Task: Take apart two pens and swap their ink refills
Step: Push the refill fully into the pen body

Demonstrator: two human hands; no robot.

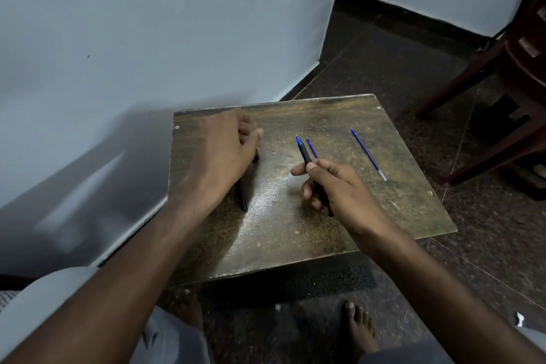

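My right hand grips a pen with a black grip and a blue tip, its tip pointing away from me above the table. A loose blue refill lies just right of that tip, its near end hidden by my fingers. A second blue refill lies alone further right. My left hand hovers back-up over a black pen that lies on the table's left side. Its fingers are curled and its thumb sticks out. The hand hides the pen's middle and whether it holds the pen.
The work surface is a small worn wooden table set against a white wall. A dark wooden chair stands on the floor at the right. My bare feet rest below the table's near edge.
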